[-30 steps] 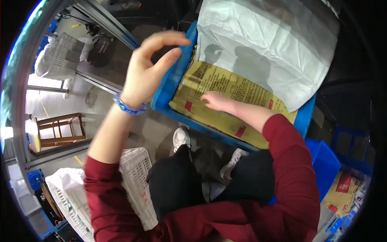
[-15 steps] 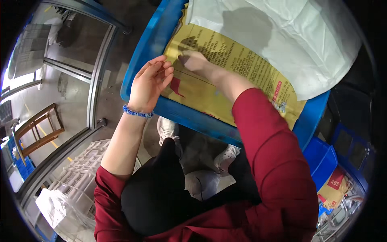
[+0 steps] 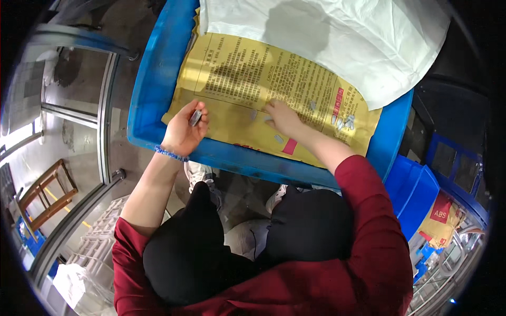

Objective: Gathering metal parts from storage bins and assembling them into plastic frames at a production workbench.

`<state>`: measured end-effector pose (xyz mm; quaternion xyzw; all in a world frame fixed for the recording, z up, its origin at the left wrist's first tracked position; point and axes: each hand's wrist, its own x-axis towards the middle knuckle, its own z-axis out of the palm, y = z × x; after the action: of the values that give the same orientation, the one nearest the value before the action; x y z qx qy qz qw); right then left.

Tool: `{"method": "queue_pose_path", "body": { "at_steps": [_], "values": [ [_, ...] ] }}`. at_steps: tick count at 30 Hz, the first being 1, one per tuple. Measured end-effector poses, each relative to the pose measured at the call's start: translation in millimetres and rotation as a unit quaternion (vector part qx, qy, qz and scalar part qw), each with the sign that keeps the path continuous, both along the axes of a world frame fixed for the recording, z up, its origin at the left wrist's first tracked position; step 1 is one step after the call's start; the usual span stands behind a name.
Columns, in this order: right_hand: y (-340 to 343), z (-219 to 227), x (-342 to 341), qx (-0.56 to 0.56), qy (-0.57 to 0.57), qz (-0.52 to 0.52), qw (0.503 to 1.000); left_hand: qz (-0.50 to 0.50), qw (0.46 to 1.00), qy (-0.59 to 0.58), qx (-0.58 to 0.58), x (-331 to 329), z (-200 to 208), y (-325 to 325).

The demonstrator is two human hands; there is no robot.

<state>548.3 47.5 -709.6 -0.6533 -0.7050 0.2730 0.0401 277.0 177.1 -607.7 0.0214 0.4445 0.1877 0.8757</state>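
Observation:
My left hand point(image 3: 182, 131), palm up with a blue beaded band at the wrist, is curled round a small grey plastic piece point(image 3: 195, 117) above the left front of a blue bin. My right hand point(image 3: 286, 120) reaches down to a yellow printed paper sack point(image 3: 221, 113) that lies over the bin. Its fingers are drawn together at the sack's surface; what they pinch, if anything, is too small to make out. Loose grey pieces lie about it: one piece point(image 3: 253, 114) to the left, another piece point(image 3: 279, 138) nearer me, and a small cluster point(image 3: 345, 124) to the right.
The blue bin point(image 3: 145, 108) stands before my knees. A white sheet point(image 3: 358, 47) covers its far side. To the right are a smaller blue bin point(image 3: 411, 195) and a brown sack point(image 3: 443, 221). A metal frame point(image 3: 105, 121) and white crates point(image 3: 100, 231) stand at the left.
My right hand has moved right and nearer me over the sack, uncovering its left part. A grey piece now shows in my left hand. The whole view has shifted slightly.

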Motion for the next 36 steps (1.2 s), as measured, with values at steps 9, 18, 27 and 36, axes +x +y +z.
{"method": "queue_pose_path", "body": {
  "at_steps": [9, 18, 27, 36],
  "values": [
    [-1.5, -12.2, 13.3, -0.056, 0.142, -0.185, 0.971, -0.006, 1.0, 0.021, -0.012, 18.6, -12.7, -6.2],
    [5.8, 98.1, -20.5, 0.312, 0.237, 0.003, 0.92, -0.078, 0.993, -0.076, -0.039, 65.0, -4.5, -48.8],
    [-27.1, 77.8, 31.7, 0.182, 0.325, -0.225, 0.9, -0.111, 0.988, -0.104, -0.023, 78.0, 2.7, -49.0],
    [-100.4, -22.0, 73.7, 0.087, 0.008, 0.012, 0.996, -0.174, 0.984, -0.032, 0.018, 61.7, -23.1, -47.2]
  ]
}}
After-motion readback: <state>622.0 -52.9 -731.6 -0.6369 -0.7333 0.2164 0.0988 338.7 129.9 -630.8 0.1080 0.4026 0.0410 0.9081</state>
